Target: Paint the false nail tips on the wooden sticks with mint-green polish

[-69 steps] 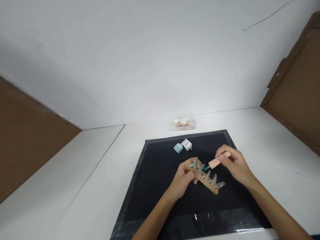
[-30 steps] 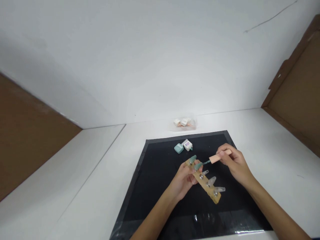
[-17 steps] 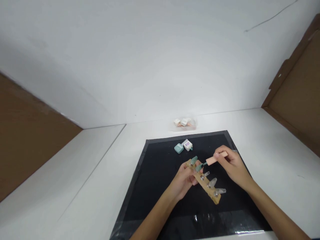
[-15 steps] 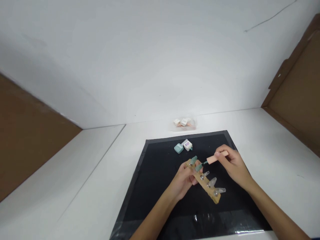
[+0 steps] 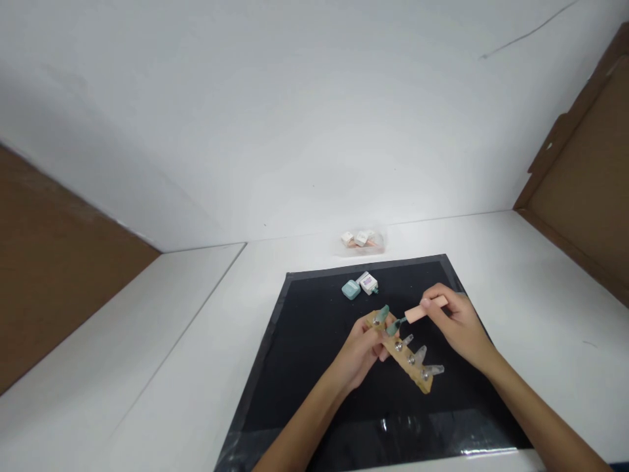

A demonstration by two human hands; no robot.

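Observation:
My left hand [image 5: 362, 349] grips the upper end of a wooden nail tip stand [image 5: 405, 359], held slantwise above the black mat. Several false nails stick out from it on round metal mounts. The two nearest my fingers are green, and the lower ones, such as the clear nail tip [image 5: 434, 370], are transparent. In my right hand [image 5: 455, 321] is a nail polish brush [image 5: 417, 314] with a peach handle, pinched between thumb and fingers. Its green-coated bristles touch the second green nail [image 5: 394, 327].
A black mat [image 5: 304, 341] covers part of the white table. Toward its back lie a teal square piece [image 5: 350, 289] and a white bottle [image 5: 368, 283] with a green neck. Behind the mat stands a clear tray [image 5: 363, 250] with white and peach items. Brown cardboard panels [image 5: 584, 177] flank both sides.
The brush has shifted very slightly left along the second green nail. The stand has tilted a little, its lower end rising slightly.

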